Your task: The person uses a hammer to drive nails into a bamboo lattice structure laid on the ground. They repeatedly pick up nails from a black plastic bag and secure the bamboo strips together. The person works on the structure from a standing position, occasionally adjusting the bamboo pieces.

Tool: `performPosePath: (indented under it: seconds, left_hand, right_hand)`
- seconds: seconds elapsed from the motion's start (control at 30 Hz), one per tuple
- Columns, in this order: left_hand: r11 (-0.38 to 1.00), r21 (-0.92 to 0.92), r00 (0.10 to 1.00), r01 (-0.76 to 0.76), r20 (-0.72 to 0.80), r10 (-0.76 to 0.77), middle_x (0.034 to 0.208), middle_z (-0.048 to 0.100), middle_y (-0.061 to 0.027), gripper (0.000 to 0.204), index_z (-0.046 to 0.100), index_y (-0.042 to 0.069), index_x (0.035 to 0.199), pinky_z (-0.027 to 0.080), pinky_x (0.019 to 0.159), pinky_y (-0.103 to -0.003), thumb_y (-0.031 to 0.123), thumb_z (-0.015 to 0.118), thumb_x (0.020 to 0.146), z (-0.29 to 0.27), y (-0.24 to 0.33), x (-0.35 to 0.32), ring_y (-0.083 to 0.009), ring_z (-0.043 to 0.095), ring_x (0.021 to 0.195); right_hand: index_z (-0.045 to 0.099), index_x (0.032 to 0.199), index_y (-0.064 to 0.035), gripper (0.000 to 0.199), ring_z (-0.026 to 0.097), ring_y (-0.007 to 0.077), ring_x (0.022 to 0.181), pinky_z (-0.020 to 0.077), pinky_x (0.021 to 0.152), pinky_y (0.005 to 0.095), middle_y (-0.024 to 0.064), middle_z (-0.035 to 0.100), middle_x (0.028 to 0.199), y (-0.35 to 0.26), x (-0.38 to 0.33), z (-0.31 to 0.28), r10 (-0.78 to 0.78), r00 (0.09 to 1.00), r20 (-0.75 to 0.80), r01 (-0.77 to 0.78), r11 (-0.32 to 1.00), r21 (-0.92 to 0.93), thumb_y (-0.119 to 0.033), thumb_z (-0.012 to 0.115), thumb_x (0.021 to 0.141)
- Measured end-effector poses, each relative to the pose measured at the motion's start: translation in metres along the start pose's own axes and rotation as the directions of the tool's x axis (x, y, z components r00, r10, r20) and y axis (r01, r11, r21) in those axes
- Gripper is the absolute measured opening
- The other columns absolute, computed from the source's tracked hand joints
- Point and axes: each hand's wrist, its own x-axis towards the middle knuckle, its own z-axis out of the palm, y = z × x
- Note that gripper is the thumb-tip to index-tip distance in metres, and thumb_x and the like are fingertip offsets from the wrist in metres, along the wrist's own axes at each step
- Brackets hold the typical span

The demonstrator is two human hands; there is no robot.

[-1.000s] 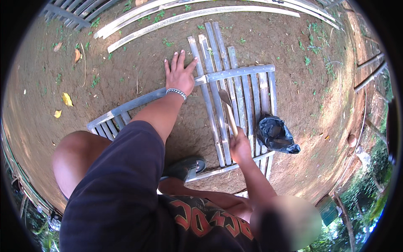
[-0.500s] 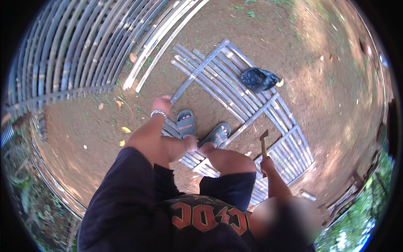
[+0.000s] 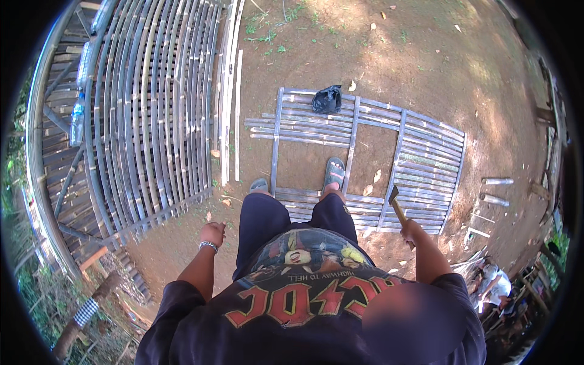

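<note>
My right hand (image 3: 412, 232) is wrapped around the wooden handle of a hammer (image 3: 398, 212), its dark metal head pointing away from me. My left hand (image 3: 212, 234), with a pale bracelet at the wrist, hangs beside my thigh with the fingers curled in and nothing seen in them. On the ground before me lies a bamboo slat frame (image 3: 351, 143) with crosspieces and wide gaps. My right sandal (image 3: 334, 173) is planted inside a gap; my left sandal (image 3: 259, 184) is outside the frame's left crosspiece. A black plastic bag (image 3: 327, 100) rests on the far slats.
A large bamboo slatted platform (image 3: 164, 109) stands at the left, with plastic bottles (image 3: 77, 119) along its far-left side. Long pale strips (image 3: 238, 115) lie beside it. Cut bamboo pieces (image 3: 496, 181) are on the dirt at right. Another person (image 3: 496, 285) is at the lower right.
I have straightened up and my view has turned. My left hand has come away from the frame's crosspiece to my side, and my left foot has moved left out of the frame. The hammer stays in my right hand.
</note>
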Motion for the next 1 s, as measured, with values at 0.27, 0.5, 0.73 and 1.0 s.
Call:
performPosePath:
  seconds: [0.27, 0.5, 0.73, 1.0]
  left_hand:
    - [0.930, -0.186, 0.948, -0.316, -0.030, 0.316, 0.063, 0.068, -0.0068, 0.033, 0.071, 0.004, 0.069, 0.051, 0.062, -0.034, 0.030, 0.081, 0.086, -0.081, 0.014, 0.136, -0.0153, 0.062, 0.059]
    - [0.865, 0.057, 0.851, -0.499, 0.221, 0.476, 0.066, 0.070, -0.0078, 0.029, 0.072, 0.004, 0.074, 0.053, 0.064, -0.033, 0.029, 0.082, 0.085, -0.126, -0.012, 0.159, -0.0156, 0.065, 0.061]
    - [0.773, 0.259, 0.793, -0.579, 0.400, 0.460, 0.084, 0.077, -0.0092, 0.027, 0.078, 0.005, 0.088, 0.055, 0.078, -0.036, 0.032, 0.078, 0.087, -0.126, -0.049, 0.207, -0.0180, 0.070, 0.077]
    - [0.410, 0.069, 0.381, -0.909, 0.533, 0.756, 0.094, 0.076, -0.0138, 0.034, 0.077, 0.004, 0.098, 0.054, 0.083, -0.040, 0.037, 0.072, 0.091, -0.002, 0.127, 0.027, -0.0274, 0.070, 0.086]
  right_hand:
    - [0.053, 0.115, 0.0023, 0.028, 0.065, 0.0283, 0.059, 0.0530, 0.050, 0.0427, 0.0182, 0.064, 0.078, -0.025, -0.110, 0.212, 0.066, 0.966, -0.250, 0.039, 0.918, 0.394, -0.008, 0.062, 0.091]
    - [0.060, 0.117, 0.0038, 0.031, 0.074, 0.0375, 0.078, 0.0593, 0.064, 0.0461, 0.0266, 0.072, 0.093, -0.052, -0.254, 0.407, 0.198, 0.980, -0.031, -0.181, 0.941, 0.286, -0.008, 0.064, 0.089]
    - [0.057, 0.121, 0.0034, 0.034, 0.075, 0.0367, 0.072, 0.0591, 0.058, 0.0475, 0.0294, 0.072, 0.093, -0.092, -0.294, 0.479, 0.244, 0.967, 0.066, -0.236, 0.775, 0.586, -0.010, 0.062, 0.090]
    - [0.054, 0.132, -0.0001, 0.043, 0.071, 0.0436, 0.102, 0.0563, 0.086, 0.0505, 0.0305, 0.069, 0.114, -0.107, -0.250, 0.512, 0.158, 0.958, -0.237, 0.000, 0.832, 0.554, -0.013, 0.057, 0.091]
